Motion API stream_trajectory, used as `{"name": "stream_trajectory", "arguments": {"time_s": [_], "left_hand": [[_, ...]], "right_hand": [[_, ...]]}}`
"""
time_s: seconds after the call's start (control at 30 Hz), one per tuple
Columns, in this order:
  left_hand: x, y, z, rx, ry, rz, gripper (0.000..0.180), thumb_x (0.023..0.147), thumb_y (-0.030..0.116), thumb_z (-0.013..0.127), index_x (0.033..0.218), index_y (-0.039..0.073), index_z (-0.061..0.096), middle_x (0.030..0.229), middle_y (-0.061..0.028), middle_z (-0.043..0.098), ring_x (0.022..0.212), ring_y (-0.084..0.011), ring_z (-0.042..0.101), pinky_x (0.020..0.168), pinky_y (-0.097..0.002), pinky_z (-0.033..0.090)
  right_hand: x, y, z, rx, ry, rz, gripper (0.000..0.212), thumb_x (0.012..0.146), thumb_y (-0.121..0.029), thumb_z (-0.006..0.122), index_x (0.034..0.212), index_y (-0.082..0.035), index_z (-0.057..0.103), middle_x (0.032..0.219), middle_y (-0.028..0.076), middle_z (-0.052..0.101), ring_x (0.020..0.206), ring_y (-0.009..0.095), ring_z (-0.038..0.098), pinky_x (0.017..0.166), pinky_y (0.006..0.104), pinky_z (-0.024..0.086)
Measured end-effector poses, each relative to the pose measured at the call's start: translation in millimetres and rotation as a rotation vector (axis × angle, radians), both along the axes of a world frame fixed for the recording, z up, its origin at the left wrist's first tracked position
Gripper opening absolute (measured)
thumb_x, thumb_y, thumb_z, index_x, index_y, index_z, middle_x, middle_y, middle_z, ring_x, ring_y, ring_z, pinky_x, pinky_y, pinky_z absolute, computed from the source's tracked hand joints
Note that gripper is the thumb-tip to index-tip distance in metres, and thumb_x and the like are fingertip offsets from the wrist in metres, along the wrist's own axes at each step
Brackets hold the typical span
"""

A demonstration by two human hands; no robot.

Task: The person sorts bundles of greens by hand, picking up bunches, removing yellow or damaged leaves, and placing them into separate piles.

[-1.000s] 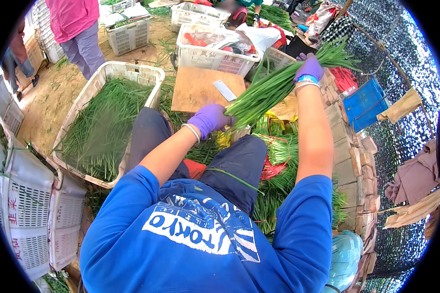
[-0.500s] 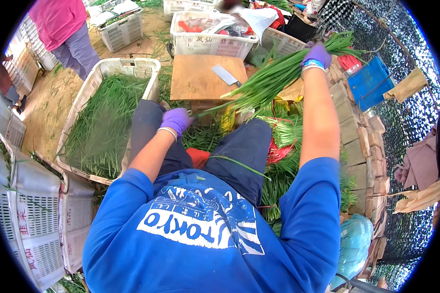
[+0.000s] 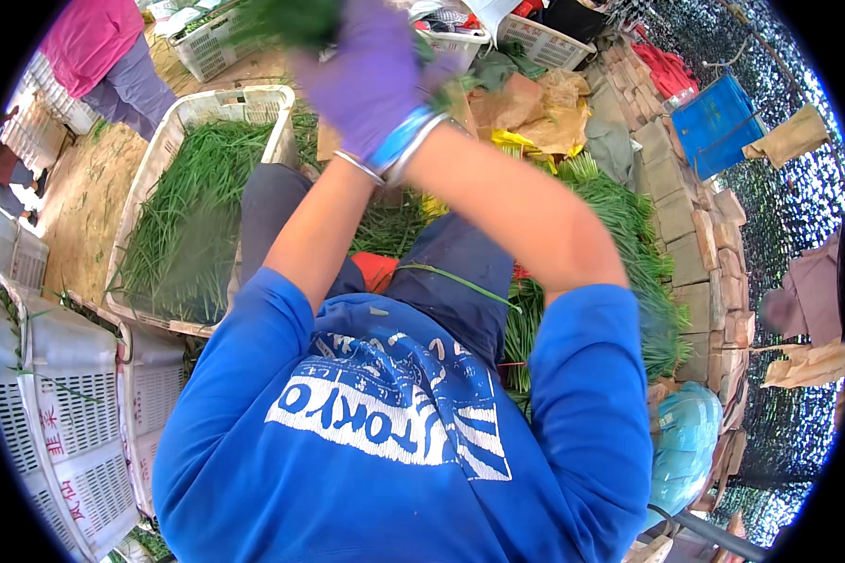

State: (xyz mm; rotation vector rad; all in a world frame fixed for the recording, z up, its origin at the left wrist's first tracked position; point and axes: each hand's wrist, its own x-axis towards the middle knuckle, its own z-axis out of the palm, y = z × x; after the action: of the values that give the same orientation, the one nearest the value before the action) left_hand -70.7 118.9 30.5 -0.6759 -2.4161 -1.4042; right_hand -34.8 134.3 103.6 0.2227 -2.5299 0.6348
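Observation:
My two purple-gloved hands come together at the top, smeared by motion. A blurred bunch of green garlic chives shows at their upper left. My right hand is raised with the bunch in its grip, its fingers mostly smeared. Overlapped by it, my left hand shows little more than its wrist and a patch of glove, its fingers hidden. Beneath my hands, most of the wooden board is covered from view. A single green blade lies across my right thigh.
A white crate of loose green leaves stands at my left. More chive bunches are heaped to my right beside a low brick edge. Stacked white crates stand at lower left. At upper left is another person.
My right hand has swung left and up with the chives, meeting my left hand, which has risen. The board and knife, visible before, are now mostly covered by my hands.

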Motion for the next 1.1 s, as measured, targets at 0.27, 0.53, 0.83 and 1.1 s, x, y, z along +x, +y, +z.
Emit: {"name": "stream_trajectory", "arguments": {"time_s": [0.27,0.53,0.83,1.1], "left_hand": [[-66.8,-106.7,-84.2,1.287,-0.4,-0.389,0.06,0.068,-0.004,0.06,0.122,0.011,0.04,0.098,-0.0116,0.054,0.08,-0.0226,0.057,0.072,-0.0372,0.05],[-47.6,-194.3,-119.8,1.628,-0.391,-0.789,0.069,0.07,-0.001,0.051,0.133,0.006,0.025,0.087,0.0013,0.055,0.079,-0.0154,0.056,0.089,-0.0359,0.039],[-34.2,-183.4,-128.7,1.744,-0.421,-1.111,0.071,0.072,0.0,0.05,0.135,0.005,0.018,0.083,0.0057,0.051,0.081,-0.0097,0.051,0.087,-0.0316,0.036],[-39.2,-195.4,-138.6,1.706,-0.389,-0.741,0.068,0.074,0.005,0.053,0.133,-0.002,0.019,0.087,0.0024,0.052,0.083,-0.0122,0.054,0.088,-0.0326,0.037]], "right_hand": [[91.1,-47.2,-118.4,-0.057,0.419,0.974,0.038,0.07,-0.016,0.053,0.107,-0.014,0.051,0.118,0.009,0.045,0.114,0.029,0.041,0.096,0.0454,0.032],[129.0,75.8,-164.6,-0.1,0.085,0.505,0.019,0.069,-0.004,0.06,0.088,-0.007,0.059,0.085,0.007,0.061,0.075,0.023,0.059,0.067,0.0338,0.048],[92.7,101.0,-197.6,-1.132,-0.336,0.262,0.072,0.075,-0.009,0.063,0.134,-0.008,0.021,0.126,0.015,0.038,0.105,0.021,0.046,0.089,0.0319,0.038],[59.7,100.2,-228.5,-1.164,-1.104,0.522,0.028,0.082,-0.025,0.052,0.093,0.0,0.055,0.066,0.003,0.058,0.039,0.004,0.039,0.036,0.0184,0.027]]}}
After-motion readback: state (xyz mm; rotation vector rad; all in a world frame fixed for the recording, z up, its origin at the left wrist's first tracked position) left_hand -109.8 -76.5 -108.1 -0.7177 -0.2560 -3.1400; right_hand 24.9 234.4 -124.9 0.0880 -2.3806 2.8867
